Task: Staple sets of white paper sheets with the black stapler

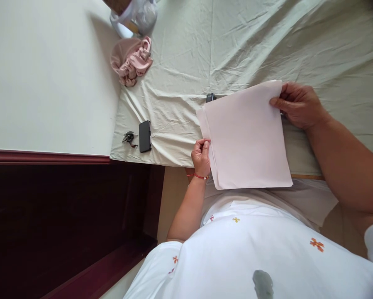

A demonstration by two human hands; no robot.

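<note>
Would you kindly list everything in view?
Paper sheets: several, off-white, centre
Cloth cover: one, pale green, upper right
Flat device: one, black, left of sheets
Small bundle: one, black, beside device
Partly hidden object: one, dark, behind sheets
Crumpled fabric: one, pink, upper left
Plastic bag: one, whitish, top left
Surface: one, white, left
Panelling: one, dark red, lower left
Shirt: one, white, bottom
Bracelet: one, red, left wrist
Left hand, right hand: two, bare, gripping sheets

white wall (43, 74) at left | dark red panelling (64, 216) below | tan floor (171, 195) | cloth-covered table (183, 54)
</note>
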